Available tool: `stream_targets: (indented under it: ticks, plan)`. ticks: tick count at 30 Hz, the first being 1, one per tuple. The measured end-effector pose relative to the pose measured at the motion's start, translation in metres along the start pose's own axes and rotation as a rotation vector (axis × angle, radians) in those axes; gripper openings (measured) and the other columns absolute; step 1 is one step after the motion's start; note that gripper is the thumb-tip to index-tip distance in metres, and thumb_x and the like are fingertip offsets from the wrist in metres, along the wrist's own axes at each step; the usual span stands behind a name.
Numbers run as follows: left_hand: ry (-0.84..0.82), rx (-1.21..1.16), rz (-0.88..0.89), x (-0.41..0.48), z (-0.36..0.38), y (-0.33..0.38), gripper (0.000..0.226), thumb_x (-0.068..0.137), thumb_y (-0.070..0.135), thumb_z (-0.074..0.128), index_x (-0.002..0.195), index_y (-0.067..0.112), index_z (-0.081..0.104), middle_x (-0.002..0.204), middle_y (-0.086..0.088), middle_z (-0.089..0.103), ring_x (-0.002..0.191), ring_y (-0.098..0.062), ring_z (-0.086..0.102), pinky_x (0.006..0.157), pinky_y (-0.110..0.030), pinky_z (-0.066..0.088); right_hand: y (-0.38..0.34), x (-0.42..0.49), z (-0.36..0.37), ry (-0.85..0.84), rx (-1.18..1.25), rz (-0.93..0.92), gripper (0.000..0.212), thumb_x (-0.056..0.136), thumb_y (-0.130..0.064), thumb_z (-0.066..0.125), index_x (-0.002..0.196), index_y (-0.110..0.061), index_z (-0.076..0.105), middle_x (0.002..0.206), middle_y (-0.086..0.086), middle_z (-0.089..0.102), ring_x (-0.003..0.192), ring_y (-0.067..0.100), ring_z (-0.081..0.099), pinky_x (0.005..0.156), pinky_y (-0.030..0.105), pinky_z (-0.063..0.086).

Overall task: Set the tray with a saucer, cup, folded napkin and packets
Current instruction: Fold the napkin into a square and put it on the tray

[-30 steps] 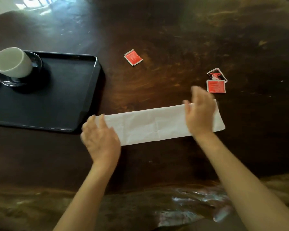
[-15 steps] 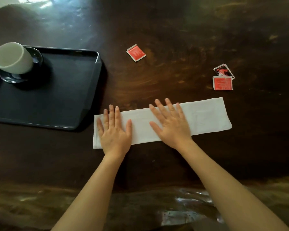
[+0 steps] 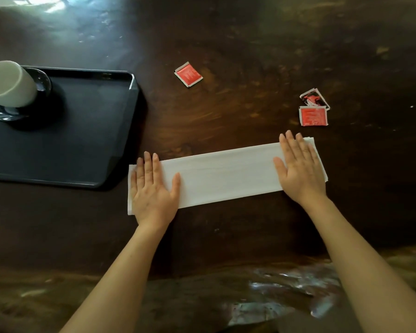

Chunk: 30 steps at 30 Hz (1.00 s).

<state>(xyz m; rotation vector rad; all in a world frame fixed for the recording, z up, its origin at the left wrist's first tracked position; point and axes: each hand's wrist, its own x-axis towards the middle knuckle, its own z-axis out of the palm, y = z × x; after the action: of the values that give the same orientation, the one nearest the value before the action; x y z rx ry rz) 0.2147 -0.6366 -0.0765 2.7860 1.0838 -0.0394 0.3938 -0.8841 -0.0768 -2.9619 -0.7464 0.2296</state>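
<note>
On the dark, glossy wooden table (image 3: 226, 68) I see a long white napkin (image 3: 226, 174) folded into a narrow strip, its surface soft and faintly creased, lying flat just right of the tray. My left hand (image 3: 153, 191) presses palm-down on its left end, fingers spread flat and gripping nothing; my right hand (image 3: 298, 167) lies the same way on the right end, fingers straight and together. The black tray (image 3: 87, 131), a matte rectangle with rounded corners and a raised rim, sits at the left. In its far left corner a dark shiny saucer (image 3: 42, 80) carries a smooth white cup (image 3: 7, 84). Three small square foil packets rest on bare wood beyond the napkin: a lone red packet (image 3: 188, 74) near the tray, and a red packet (image 3: 313, 116) touching a black-and-red packet (image 3: 314, 98) near my right hand.
</note>
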Motion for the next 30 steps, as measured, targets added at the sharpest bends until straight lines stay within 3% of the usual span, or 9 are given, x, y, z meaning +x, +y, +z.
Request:
stream_targets:
  ticks: [4,8,14,17,19,22,26,30]
  plan:
    - [0.009,-0.025,-0.005,0.000,0.001,0.000,0.071,0.093,0.056,0.016,0.149,0.017,0.000,0.159,-0.001,-0.004,0.146,-0.014,-0.009,0.118,-0.033,-0.008,-0.002,-0.014,-0.006,0.150,0.063,0.248,0.060,0.097,-0.042,0.032,0.147,-0.012,0.020,0.156,0.009,0.021,0.144,0.025,0.018,0.115,0.043,0.014]
    - [0.021,-0.012,0.003,0.001,0.005,-0.001,0.071,0.092,0.057,0.012,0.149,0.017,-0.001,0.159,-0.001,-0.005,0.146,-0.014,-0.009,0.119,-0.033,-0.007,-0.011,-0.032,-0.022,0.167,0.057,0.548,0.056,0.089,-0.038,0.056,0.133,-0.006,0.040,0.133,0.019,0.046,0.118,0.034,0.045,0.092,0.045,0.042]
    - [-0.035,-0.057,0.002,0.002,-0.006,0.007,0.069,0.093,0.054,0.018,0.149,0.018,-0.003,0.159,-0.001,-0.009,0.145,-0.015,-0.014,0.117,-0.036,-0.011,0.009,-0.024,-0.048,-0.024,0.487,0.809,0.056,0.084,-0.022,0.068,0.131,-0.008,0.042,0.134,0.019,0.043,0.114,0.034,0.050,0.086,0.040,0.043]
    - [0.003,-0.048,0.272,-0.011,-0.011,0.033,0.062,0.095,0.050,0.013,0.148,0.023,-0.004,0.158,0.002,-0.010,0.144,-0.015,-0.015,0.114,-0.038,-0.014,0.012,-0.017,-0.057,-0.074,0.592,0.835,0.052,0.084,-0.020,0.067,0.130,-0.008,0.046,0.131,0.018,0.049,0.112,0.033,0.051,0.081,0.041,0.043]
    - [-0.055,-0.052,0.459,-0.021,-0.007,0.050,0.058,0.097,0.046,0.013,0.148,0.023,-0.006,0.157,0.003,-0.013,0.143,-0.015,-0.019,0.114,-0.039,-0.017,0.009,-0.016,-0.064,-0.078,0.659,0.847,0.048,0.085,-0.020,0.065,0.129,-0.008,0.050,0.129,0.016,0.052,0.110,0.031,0.052,0.083,0.041,0.043]
    - [-0.126,-0.064,0.496,-0.024,0.003,0.053,0.057,0.098,0.044,0.015,0.148,0.025,-0.005,0.158,0.005,-0.012,0.142,-0.012,-0.022,0.114,-0.038,-0.019,-0.003,-0.020,-0.076,0.084,0.678,0.756,0.035,0.088,-0.019,0.060,0.121,-0.009,0.056,0.117,0.008,0.057,0.099,0.021,0.051,0.080,0.034,0.041]
    - [-0.114,-0.037,0.507,-0.026,0.008,0.049,0.059,0.094,0.048,0.005,0.147,0.025,-0.007,0.157,0.006,-0.013,0.142,-0.012,-0.021,0.114,-0.039,-0.019,-0.050,-0.040,-0.081,0.412,0.634,0.393,0.019,0.088,-0.019,0.057,0.104,-0.009,0.062,0.092,0.003,0.062,0.087,0.021,0.061,0.073,0.031,0.043]
    - [-0.116,-0.037,0.509,-0.027,0.009,0.049,0.057,0.091,0.050,-0.002,0.142,0.026,-0.015,0.152,0.007,-0.020,0.142,-0.013,-0.022,0.115,-0.040,-0.018,-0.105,-0.058,-0.044,0.428,0.623,0.134,0.015,0.086,-0.012,0.060,0.100,-0.008,0.062,0.093,0.009,0.070,0.082,0.026,0.066,0.069,0.021,0.041]
